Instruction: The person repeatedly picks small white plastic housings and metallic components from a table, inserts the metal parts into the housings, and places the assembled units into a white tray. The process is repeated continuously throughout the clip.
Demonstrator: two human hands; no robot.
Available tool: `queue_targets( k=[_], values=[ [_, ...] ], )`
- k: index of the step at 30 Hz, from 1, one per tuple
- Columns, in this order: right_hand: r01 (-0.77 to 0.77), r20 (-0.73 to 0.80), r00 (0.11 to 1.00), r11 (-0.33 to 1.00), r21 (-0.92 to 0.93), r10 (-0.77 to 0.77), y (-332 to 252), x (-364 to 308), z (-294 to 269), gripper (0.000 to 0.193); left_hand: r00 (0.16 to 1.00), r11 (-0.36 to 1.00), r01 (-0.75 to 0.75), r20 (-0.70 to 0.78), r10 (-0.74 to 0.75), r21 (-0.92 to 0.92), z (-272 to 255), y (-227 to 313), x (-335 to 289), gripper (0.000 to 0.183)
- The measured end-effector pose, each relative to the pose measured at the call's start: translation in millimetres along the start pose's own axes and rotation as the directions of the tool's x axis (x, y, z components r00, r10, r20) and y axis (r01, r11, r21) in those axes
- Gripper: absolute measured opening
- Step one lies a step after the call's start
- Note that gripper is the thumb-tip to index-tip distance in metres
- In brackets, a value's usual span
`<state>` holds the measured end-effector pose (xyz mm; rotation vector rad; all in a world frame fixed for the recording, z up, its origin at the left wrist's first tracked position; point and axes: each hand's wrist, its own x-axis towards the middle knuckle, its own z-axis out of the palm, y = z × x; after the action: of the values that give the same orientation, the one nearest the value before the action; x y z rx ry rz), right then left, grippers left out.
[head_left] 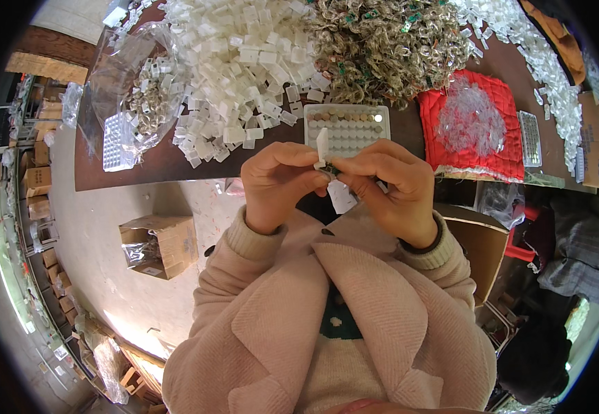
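Note:
My left hand (pixel 272 183) pinches a small white plastic case (pixel 322 143) between thumb and fingertips, its flat part standing upright. My right hand (pixel 396 190) meets it from the other side, fingertips pressed together on a tiny dark part at the case's lower end; the fingers hide most of that part. Just beyond the hands, at the table's near edge, lies a white compartment tray (pixel 310 124) with round coin-like discs in its far rows. Below the fingertips shows a white piece (pixel 341 198); whether it hangs or rests on something I cannot tell.
White plastic cases (pixel 244 69) lie heaped at the far left, beside a pile of wired clear parts (pixel 389 48). On the right, a red cloth (pixel 430 131) bears thin clear pieces (pixel 472 117). A plastic bag (pixel 96 90) lies left; a cardboard box (pixel 179 238) stands on the floor.

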<state>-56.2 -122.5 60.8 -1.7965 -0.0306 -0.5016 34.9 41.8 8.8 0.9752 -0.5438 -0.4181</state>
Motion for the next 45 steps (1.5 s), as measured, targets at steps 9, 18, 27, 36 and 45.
queue_targets(
  k=[9, 18, 27, 36, 45],
  values=[
    [-0.023, -0.035, 0.999, 0.988, 0.151, 0.028, 5, -5, 9, 0.034, 0.992, 0.991, -0.128, -0.020, 0.127, -0.027, 1, -10, -1, 0.028],
    [-0.043, 0.055, 0.998, 0.996, 0.075, 0.039, 0, -1, -2, 0.033, 0.997, 0.987, 0.064, 0.061, -0.056, -0.145, -11, -3, 0, 0.031],
    [-0.095, 0.016, 0.996, 0.986, 0.139, 0.093, 3, -10, 11, 0.032, 0.980, 0.974, -0.199, -0.033, 0.196, -0.112, 2, -17, -5, 0.032],
    [0.068, -0.148, 0.986, 0.995, -0.072, -0.078, -4, -4, 21, 0.029, 0.979, 0.969, -0.180, -0.124, 0.160, -0.169, 16, -19, -10, 0.031],
    [-0.291, 0.024, 0.942, 0.773, 0.563, 0.336, 7, -5, 17, 0.021, 0.994, 0.967, -0.087, -0.089, 0.067, -0.240, 10, -16, -12, 0.025]
  ],
)
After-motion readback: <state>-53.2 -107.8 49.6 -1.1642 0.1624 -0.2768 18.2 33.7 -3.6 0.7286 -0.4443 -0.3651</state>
